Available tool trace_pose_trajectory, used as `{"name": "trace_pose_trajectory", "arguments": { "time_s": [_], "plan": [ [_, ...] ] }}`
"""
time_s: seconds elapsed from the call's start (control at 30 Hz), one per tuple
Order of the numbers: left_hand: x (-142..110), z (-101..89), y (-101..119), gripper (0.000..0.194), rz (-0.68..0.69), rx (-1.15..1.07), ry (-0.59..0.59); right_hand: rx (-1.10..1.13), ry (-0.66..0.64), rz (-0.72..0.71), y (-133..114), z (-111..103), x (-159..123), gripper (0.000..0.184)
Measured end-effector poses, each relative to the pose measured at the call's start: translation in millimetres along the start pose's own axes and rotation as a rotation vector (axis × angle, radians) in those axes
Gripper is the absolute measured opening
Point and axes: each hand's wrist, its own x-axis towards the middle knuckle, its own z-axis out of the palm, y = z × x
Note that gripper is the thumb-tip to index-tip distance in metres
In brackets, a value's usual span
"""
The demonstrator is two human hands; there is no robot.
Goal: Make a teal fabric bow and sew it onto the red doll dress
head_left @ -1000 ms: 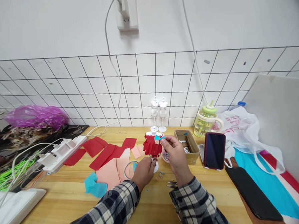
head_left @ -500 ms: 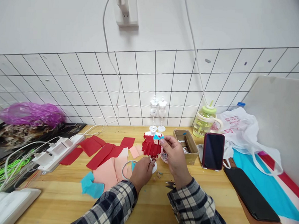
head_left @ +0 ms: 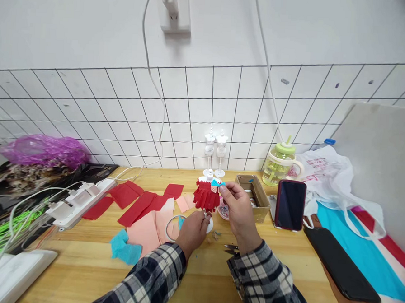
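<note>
A miniature white dress form (head_left: 210,174) wears a pleated red paper dress (head_left: 205,196). My left hand (head_left: 194,230) is closed around its stand, just above the round white base (head_left: 210,226). Between the thumb and fingertips of my right hand (head_left: 239,210) is a small blue bow (head_left: 217,184), touching or very near the upper right of the dress. Beside the left hand, red paper pieces (head_left: 137,208), pink paper (head_left: 144,231) and crumpled blue paper (head_left: 125,248) lie on the wooden table. Scissors (head_left: 231,249) lie partly hidden by my right wrist.
Two bare dress forms (head_left: 215,150) stand by the tiled wall. A cardboard box (head_left: 261,201), a pink dish of small beads (head_left: 223,210), a green-lidded bottle (head_left: 280,163) and an upright phone (head_left: 290,204) are to the right. A power strip (head_left: 84,204) with cables lies left.
The camera view has shifted slightly. Both hands keep the same holds on the dress form stand and the bow, and the bow stays at the upper right of the dress.
</note>
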Motion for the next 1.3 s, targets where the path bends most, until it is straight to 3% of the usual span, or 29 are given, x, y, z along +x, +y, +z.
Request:
{"name": "trace_pose_trajectory", "arguments": {
  "time_s": [0.4, 0.73, 1.07, 1.3],
  "plan": [
    [0.7, -0.8, 1.3, 0.030, 0.014, 0.006, 0.004, 0.033, 0.006, 0.058, -3.4, 3.8, -0.6, 0.031],
    [1.0, 3.0, -0.7, 0.027, 0.037, 0.029, 0.032, 0.001, 0.006, -0.013, 0.8, -0.7, 0.0, 0.026],
    [1.5, 3.4, 0.4, 0.031, 0.030, 0.053, 0.053, -0.026, -0.104, -0.014, -3.2, -2.0, -3.3, 0.031],
    [1.6, 2.7, 0.9, 0.029, 0.039, 0.046, 0.053, -0.093, 0.034, -0.070, 1.3, -3.0, -1.5, 0.030]
  ]
}}
